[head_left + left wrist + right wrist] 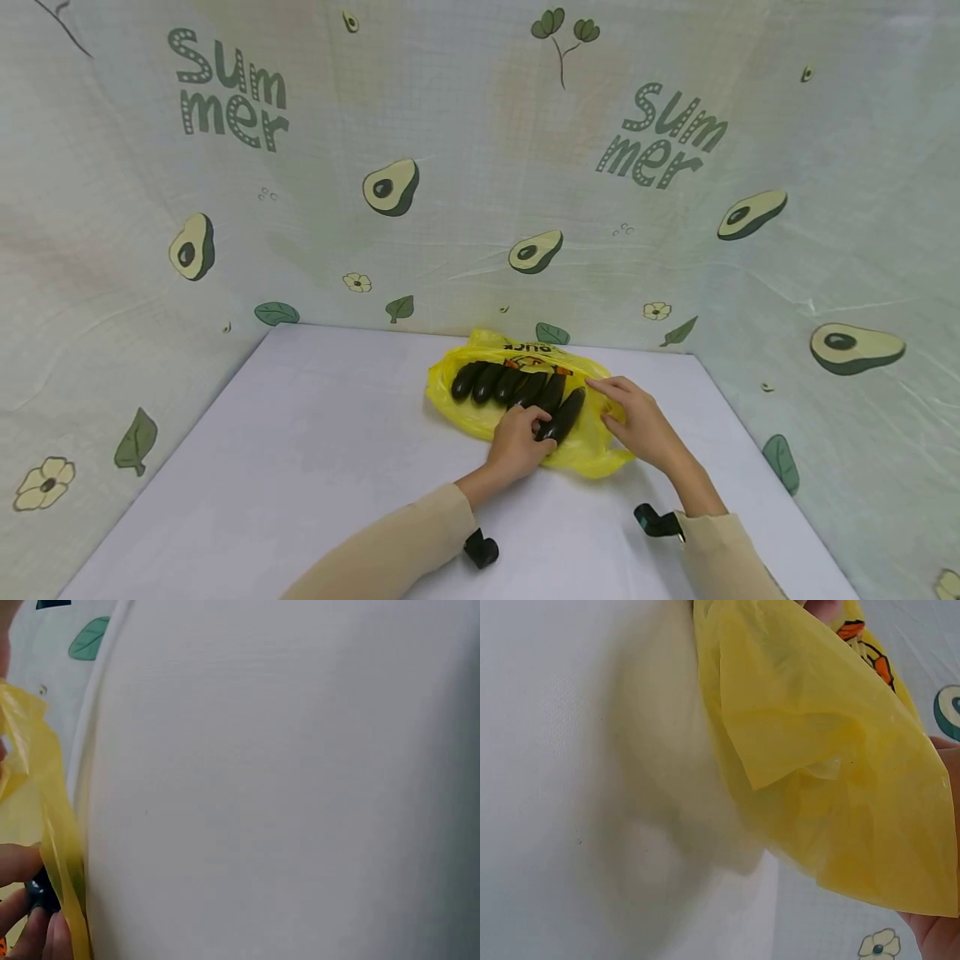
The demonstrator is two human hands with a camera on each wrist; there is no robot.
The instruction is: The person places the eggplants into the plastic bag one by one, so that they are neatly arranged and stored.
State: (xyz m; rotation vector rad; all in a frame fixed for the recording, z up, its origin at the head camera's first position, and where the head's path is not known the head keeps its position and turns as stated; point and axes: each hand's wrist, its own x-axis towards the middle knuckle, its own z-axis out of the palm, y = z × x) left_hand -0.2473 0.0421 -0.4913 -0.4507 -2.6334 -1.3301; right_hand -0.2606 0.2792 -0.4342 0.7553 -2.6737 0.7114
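Several dark, glossy eggplants (531,389) lie side by side in the mouth of a yellow plastic bag (457,417). My left hand (517,442) grips the near end of the rightmost eggplant (567,412). In the left wrist view, its fingers (19,864) close around a dark end, partly covered by yellow film. At the bag's right side, my right hand (637,421) holds the edge between thumb and fingers, which are spread apart. The right wrist view has the raised yellow film (802,765) covering most of that hand.
The bag rests on a white table (337,433) near its back edge. A printed cloth (465,275) with avocados and leaves rises behind and at both sides. Black wrist devices (657,522) sit at both sleeves.
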